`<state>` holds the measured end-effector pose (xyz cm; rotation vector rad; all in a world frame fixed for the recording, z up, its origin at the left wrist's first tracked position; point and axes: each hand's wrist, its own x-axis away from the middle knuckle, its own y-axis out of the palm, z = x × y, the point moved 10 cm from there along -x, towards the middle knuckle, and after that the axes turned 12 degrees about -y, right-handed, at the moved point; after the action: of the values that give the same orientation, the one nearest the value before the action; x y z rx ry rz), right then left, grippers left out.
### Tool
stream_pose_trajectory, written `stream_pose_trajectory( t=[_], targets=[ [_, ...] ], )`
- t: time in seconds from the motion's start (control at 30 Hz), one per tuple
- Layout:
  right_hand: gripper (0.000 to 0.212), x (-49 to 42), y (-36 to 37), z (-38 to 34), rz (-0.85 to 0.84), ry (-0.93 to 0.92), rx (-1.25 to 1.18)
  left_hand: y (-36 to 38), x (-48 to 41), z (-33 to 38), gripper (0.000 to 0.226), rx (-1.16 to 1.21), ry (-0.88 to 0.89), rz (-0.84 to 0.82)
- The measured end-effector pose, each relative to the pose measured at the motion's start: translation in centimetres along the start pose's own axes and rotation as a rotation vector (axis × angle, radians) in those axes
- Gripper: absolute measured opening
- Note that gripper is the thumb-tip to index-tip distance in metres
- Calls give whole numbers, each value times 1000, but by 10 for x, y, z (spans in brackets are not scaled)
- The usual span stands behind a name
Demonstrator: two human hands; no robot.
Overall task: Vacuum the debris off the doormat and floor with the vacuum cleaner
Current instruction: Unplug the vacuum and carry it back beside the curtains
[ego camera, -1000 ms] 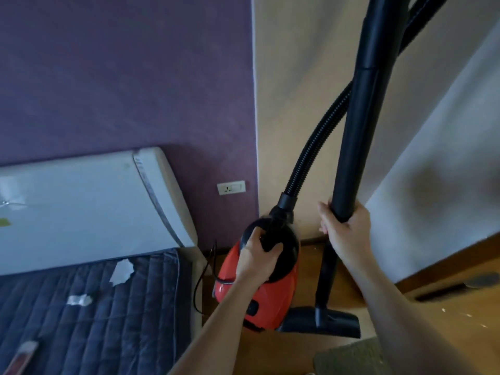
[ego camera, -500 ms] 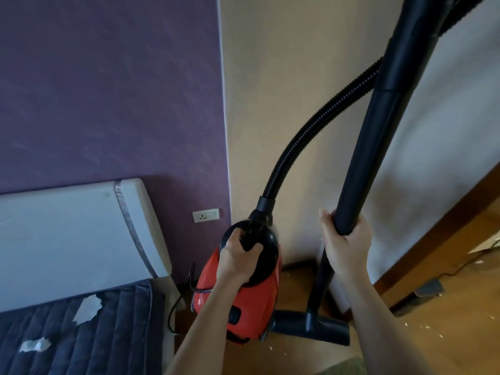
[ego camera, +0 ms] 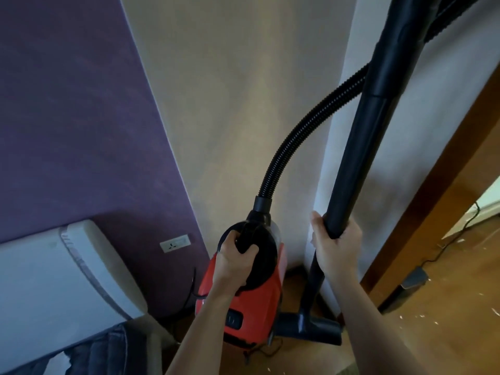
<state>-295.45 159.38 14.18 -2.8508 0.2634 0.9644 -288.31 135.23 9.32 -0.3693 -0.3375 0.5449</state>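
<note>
1. Head view: my left hand [ego camera: 238,262] is wrapped shut around the black carry handle on top of the red vacuum cleaner [ego camera: 250,301]; my right hand [ego camera: 336,246] is closed round the black wand [ego camera: 359,163], just to the right of the cleaner; the floor nozzle [ego camera: 308,327] sits low beside the cleaner's base, and I cannot tell whether it touches the floor.
2. The ribbed hose [ego camera: 292,139] arcs up from the cleaner's top toward the wand.
3. Step, as I judge it: bringing the machine out of its corner; no suction work begun.
4. White debris [ego camera: 422,316] lies on the wooden floor [ego camera: 446,334] well to the right of the cleaner; the doormat is barely in view, if at all.
5. Next I need to set the cleaner down near that debris; mind the cord [ego camera: 189,296] trailing left of the cleaner; check it is plugged in, perhaps at the wall socket [ego camera: 175,243] to the left.
6. No brand or writing is readable on the cleaner.
</note>
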Motion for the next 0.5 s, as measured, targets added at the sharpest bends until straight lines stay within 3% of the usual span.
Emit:
stream_pose_trajectory(
  t=[0.3,0.5],
  targets=[
    [20,-15,-49,5,124,-76,177,73,-38,28,41,-152,52,-207],
    [29,5,-80,3,344,-32,354,134,-43,45,41,-145,180,-571]
  ],
)
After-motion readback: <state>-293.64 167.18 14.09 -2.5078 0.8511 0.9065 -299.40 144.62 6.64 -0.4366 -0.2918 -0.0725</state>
